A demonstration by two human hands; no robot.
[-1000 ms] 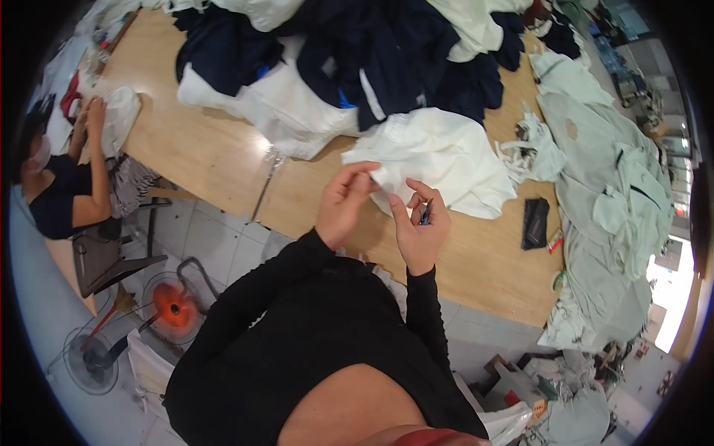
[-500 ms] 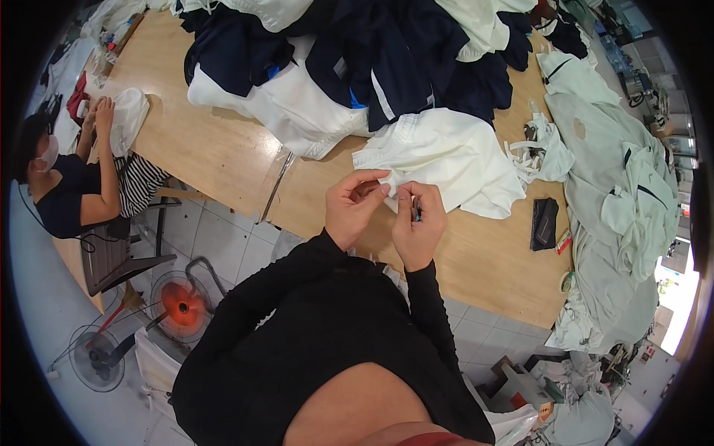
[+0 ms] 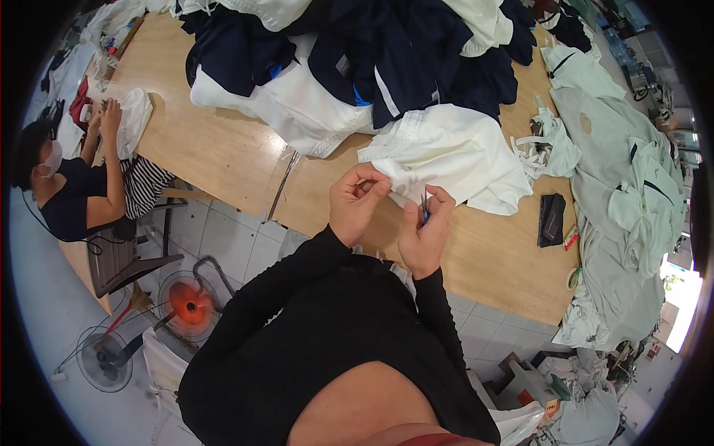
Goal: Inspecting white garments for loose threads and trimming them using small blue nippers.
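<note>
A white garment [image 3: 454, 160] with a gathered waistband lies on the wooden table [image 3: 491, 260] in front of me. My left hand [image 3: 353, 204] is closed in a pinch on the garment's near edge. Just to its right, my right hand [image 3: 425, 236] holds a small pair of thread snips [image 3: 425, 204], their narrow dark blades pointing up and away from me. The snips' handles are mostly hidden in my palm. A gap shows between the two hands.
Navy garments [image 3: 416, 52] and another white garment [image 3: 275, 108] are heaped at the back. On the right lie a dark pouch [image 3: 551, 221], a tape roll [image 3: 573, 279] and pale green fabric [image 3: 617, 223]. A person [image 3: 78, 178] sits at the left near an orange-centred fan [image 3: 191, 306].
My right hand has moved slightly away from the left and turned, so the snips' blades now show. The left hand keeps its pinch on the white garment.
</note>
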